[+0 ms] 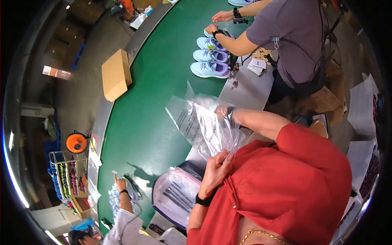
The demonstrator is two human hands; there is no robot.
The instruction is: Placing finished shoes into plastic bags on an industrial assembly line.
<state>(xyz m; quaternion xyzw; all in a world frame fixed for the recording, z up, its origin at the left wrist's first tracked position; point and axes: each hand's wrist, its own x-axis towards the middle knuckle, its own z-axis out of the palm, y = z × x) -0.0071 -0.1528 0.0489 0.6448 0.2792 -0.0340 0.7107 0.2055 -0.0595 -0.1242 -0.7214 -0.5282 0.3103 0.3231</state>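
My left hand, with a black band on its wrist, pinches the lower edge of a clear plastic bag with dark print on it. My right hand, wearing a watch, is up at the bag's top, partly veiled by the film, and grips it too. The bag hangs crumpled between both hands, above the edge of a green conveyor belt. Below my left hand lies a pile of more clear bags in a dark tray.
A co-worker in a grey shirt handles a row of light blue sneakers on the belt. Another person's hand reaches onto the belt at lower left. A cardboard box sits on the belt's far rim. An orange reel stands beyond it.
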